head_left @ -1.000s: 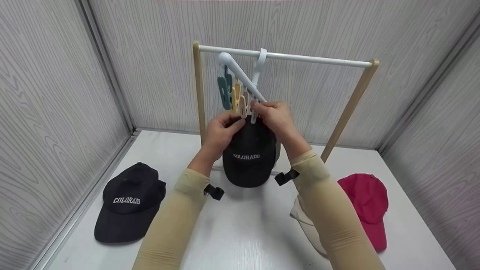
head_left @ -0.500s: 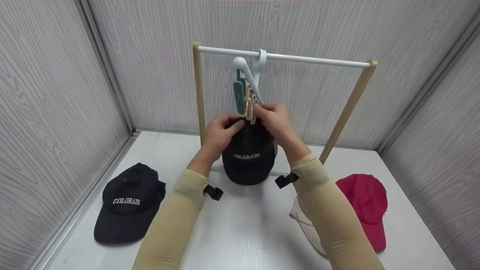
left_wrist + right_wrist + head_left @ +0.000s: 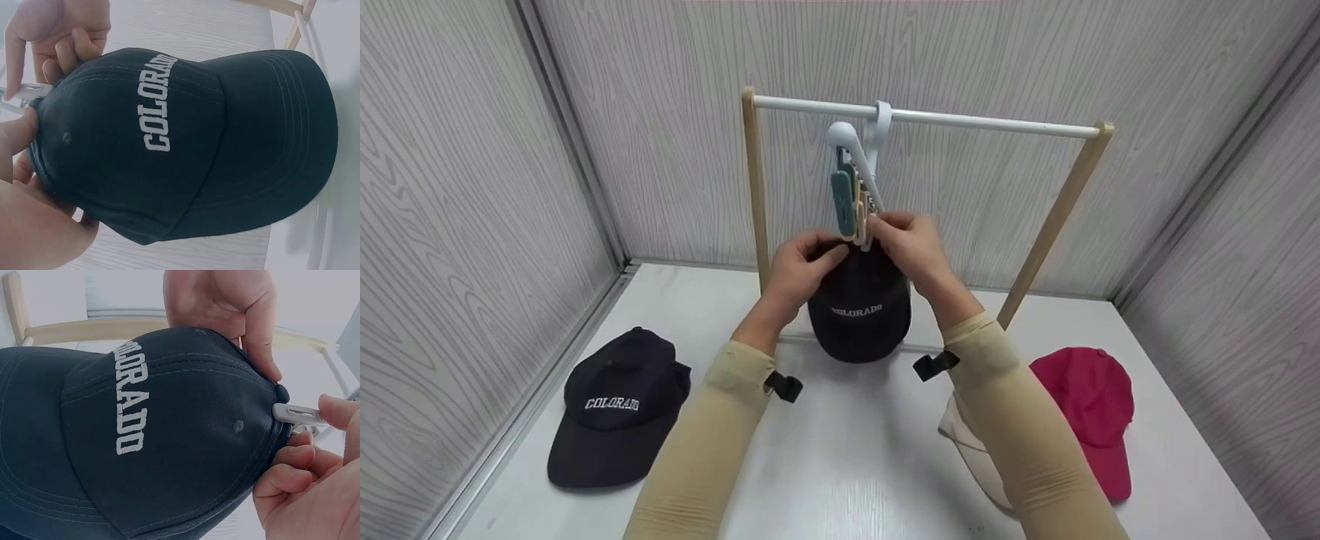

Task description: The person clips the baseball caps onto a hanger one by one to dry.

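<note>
The black cap was held up off the table, just in front of the drying rack's plane, brim down, with white COLORADO lettering facing out. The left hand pinched the top of its crown between thumb and fingers. The right hand, fingers curled, gripped a pale clip whose tip met the crown beside the button; I couldn't tell whether the clip had bitten onto the fabric.

That clip belonged to a white hanger, hooked over the rack's white rail and turned nearly end-on to me. A green clothespin dangled at its near end, with yellowish and pinkish ones close behind.

On the white table, a second dark cap lay to the left, also lettered COLORADO. To the right sat a red cap and a cream cap, both partly hidden by the right sleeve.
</note>
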`<state>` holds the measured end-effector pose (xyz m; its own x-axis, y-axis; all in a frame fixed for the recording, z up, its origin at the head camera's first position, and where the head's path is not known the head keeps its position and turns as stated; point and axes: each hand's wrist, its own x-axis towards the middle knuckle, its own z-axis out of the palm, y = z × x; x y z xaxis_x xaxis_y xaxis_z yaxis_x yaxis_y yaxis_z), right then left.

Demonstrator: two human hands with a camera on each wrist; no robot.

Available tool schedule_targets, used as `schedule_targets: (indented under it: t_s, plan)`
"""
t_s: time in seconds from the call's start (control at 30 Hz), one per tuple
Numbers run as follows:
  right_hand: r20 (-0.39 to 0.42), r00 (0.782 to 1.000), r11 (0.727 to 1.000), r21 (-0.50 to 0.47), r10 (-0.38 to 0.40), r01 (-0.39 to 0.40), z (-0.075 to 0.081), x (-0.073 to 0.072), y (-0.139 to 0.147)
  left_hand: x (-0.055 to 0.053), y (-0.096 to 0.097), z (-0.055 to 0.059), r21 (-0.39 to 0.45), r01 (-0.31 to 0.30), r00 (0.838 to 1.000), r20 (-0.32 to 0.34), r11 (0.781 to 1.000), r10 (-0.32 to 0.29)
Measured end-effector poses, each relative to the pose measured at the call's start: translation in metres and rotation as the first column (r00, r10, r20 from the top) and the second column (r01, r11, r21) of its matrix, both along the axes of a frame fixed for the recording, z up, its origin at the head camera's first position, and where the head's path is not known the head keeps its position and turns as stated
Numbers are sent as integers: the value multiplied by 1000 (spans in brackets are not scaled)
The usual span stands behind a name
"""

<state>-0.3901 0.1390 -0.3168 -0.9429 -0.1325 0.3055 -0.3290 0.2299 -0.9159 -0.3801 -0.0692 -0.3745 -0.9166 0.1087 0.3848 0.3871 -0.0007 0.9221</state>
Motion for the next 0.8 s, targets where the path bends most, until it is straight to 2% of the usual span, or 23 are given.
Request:
schedule_targets:
  t_s: [0.4, 0.6, 0.8]
  plan:
    - [-64, 998, 1000, 30, -4, 6, -16, 0, 6, 0, -6, -10, -48, -41, 999, 5, 998, 41]
    - [-146, 989, 999, 52, 18, -10, -25, 1, 8, -3, -7, -13, -29, -42, 999, -12, 999, 42]
    - [-216, 976, 995, 89, -17, 37, -33, 4, 8, -2, -8, -17, -40, -52, 999, -7, 998, 52]
